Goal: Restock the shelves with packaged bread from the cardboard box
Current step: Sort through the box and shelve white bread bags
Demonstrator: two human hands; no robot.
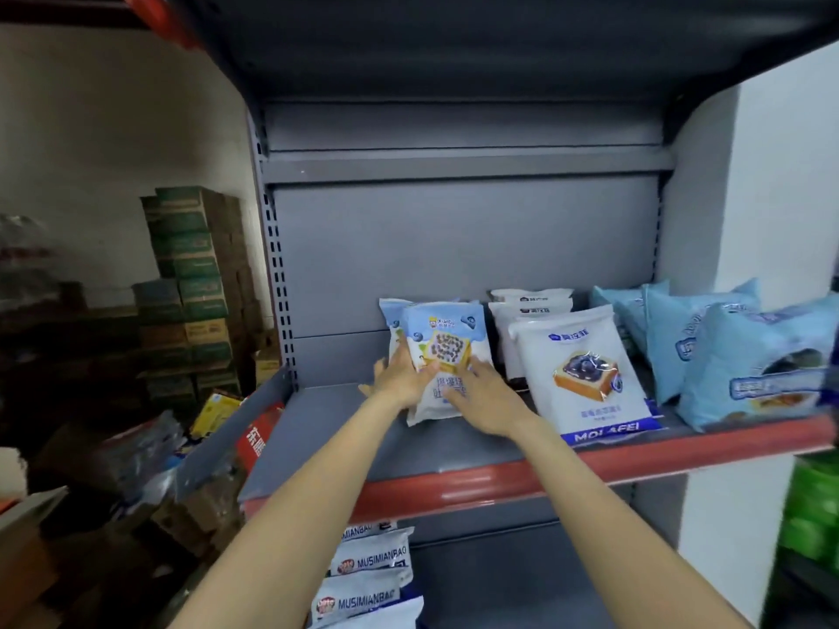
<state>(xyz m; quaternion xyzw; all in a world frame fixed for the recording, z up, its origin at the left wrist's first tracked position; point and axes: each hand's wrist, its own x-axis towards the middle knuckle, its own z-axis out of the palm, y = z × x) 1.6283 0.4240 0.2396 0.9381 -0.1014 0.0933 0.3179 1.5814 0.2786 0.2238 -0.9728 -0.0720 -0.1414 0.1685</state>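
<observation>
Head view: left hand (pixel 399 374) and right hand (pixel 481 397) hold the bread bag (pixel 442 347) by its sides, fingers loosely bent; it looks light, soft, squashy.

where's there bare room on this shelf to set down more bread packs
Free: the grey shelf left of the pack both hands hold, out to the left upright, and the strip along the red front edge. Crowded: rightwards, the white MOLAFEI packs and light blue packs sit close together.
</observation>
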